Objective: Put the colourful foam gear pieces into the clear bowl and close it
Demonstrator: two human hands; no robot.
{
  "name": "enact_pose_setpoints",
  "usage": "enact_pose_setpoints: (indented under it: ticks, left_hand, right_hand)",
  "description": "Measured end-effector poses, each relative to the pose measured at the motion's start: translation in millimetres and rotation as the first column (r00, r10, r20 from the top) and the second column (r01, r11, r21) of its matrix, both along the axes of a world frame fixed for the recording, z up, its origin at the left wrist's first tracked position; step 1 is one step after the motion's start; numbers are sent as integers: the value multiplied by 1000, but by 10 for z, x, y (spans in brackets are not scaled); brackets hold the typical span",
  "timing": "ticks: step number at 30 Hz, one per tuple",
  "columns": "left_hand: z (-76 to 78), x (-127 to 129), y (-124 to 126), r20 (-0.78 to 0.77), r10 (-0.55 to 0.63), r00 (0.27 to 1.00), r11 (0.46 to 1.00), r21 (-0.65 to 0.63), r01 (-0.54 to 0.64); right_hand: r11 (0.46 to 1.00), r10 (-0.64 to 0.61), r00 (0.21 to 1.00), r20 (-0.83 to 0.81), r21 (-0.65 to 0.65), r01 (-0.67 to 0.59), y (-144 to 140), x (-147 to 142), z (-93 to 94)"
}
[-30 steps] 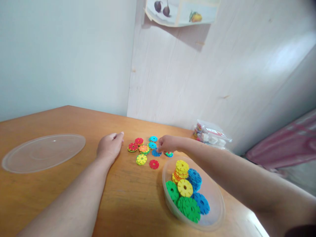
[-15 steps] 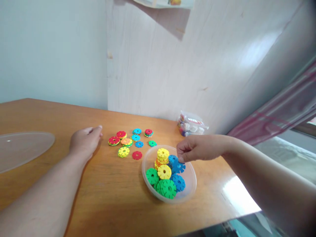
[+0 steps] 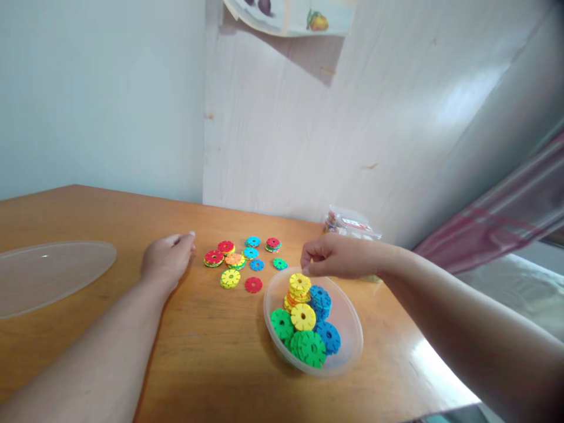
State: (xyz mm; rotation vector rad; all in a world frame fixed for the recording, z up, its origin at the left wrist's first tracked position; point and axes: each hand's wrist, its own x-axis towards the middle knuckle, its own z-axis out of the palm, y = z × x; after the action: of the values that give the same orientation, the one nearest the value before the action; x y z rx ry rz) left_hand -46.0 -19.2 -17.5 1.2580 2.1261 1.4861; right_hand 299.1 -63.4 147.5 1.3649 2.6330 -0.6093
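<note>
My left hand [image 3: 168, 261] rests on the table, loosely curled, left of the small slotted plastic discs; no object shows in it. My right hand [image 3: 324, 257] hovers over the far rim of a clear plastic bowl [image 3: 352, 335], fingers curled together with nothing visible in them. Inside the bowl are a stack of yellow discs [image 3: 300, 283] with orange below, blue discs [image 3: 328, 336] on the right and green discs [image 3: 312, 349] at the front. On the table lie a red disc [image 3: 253, 285], yellow discs [image 3: 230, 278], a blue disc [image 3: 257, 265] and a green disc [image 3: 280, 264].
Small mixed piles, such as a red-topped pile [image 3: 214, 258], lie between my left hand and the bowl. A clear oval lid [image 3: 57, 276] is at the left. Behind my right hand sits a clear plastic bag [image 3: 350, 223] against the wall. A pink curtain [image 3: 489, 200] hangs right.
My right hand has moved up and left, away from the blue discs in the bowl. The blue disc under its fingertips now lies with the others. The view has shifted slightly.
</note>
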Motion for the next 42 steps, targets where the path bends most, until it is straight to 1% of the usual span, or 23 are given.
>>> enact_pose_setpoints:
  ticks: [3, 5, 7, 10, 13, 16, 22, 25, 30, 32, 35, 37, 39, 40, 42]
  left_hand:
    - [10, -2, -11, -22, -16, 1000, 1000, -3, 16]
    - [27, 0, -27, -42, -21, 999, 1000, -20, 21]
    - [46, 2, -42, -55, -24, 998, 999, -39, 22]
    - [65, 2, -53, -63, -35, 997, 998, -48, 32]
    - [71, 0, -54, -73, -51, 996, 997, -65, 46]
    - [71, 0, -53, -80, -56, 995, 996, -75, 50]
    - [35, -11, -30, -84, -56, 995, 997, -61, 51]
    - [32, -9, -26, -83, -55, 995, 997, -62, 50]
    - [84, 18, -53, -85, -45, 995, 996, -76, 38]
    - [99, 29, -61, -83, -37, 996, 996, -79, 30]
    - [94, 35, -58, -78, -24, 997, 997, -75, 18]
    - [76, 32, -49, -64, -18, 998, 998, -68, 14]
    - [59, 29, -40, -52, -8, 999, 998, -55, 6]
    - [53, 28, -37, -47, -1, 999, 999, -50, -2]
    - [54, 30, -39, -26, 2, 1000, 999, -43, -4]
  right_hand:
    - [994, 48, 999, 17, 97, -50, 169, -398, -36]
    - [988, 73, 991, 111, 127, -87, 288, -678, -106]
    - [983, 59, 968, 244, 157, -99, 411, -918, -209]
    - [982, 26, 929, 370, 164, -93, 596, -1146, -394]
    - [994, -34, 919, 393, 108, -9, 755, -1227, -558]
    - [997, -81, 920, 385, 42, 70, 858, -1239, -658]
    - [996, -91, 922, 377, 10, 94, 927, -1233, -720]
    - [995, -95, 917, 387, 22, 93, 918, -1237, -724]
    - [993, -103, 898, 429, 96, 68, 859, -1215, -672]
    - [986, -120, 894, 432, 160, 55, 805, -1156, -605]
    - [951, -148, 883, 446, 308, 4, 657, -980, -430]
    - [930, -162, 888, 431, 368, -8, 507, -804, -269]
    - [925, -155, 916, 370, 380, 3, 330, -591, -98]
    - [930, -141, 935, 325, 366, 13, 239, -474, -19]
    - [958, -112, 965, 239, 284, 41, 64, -232, 103]
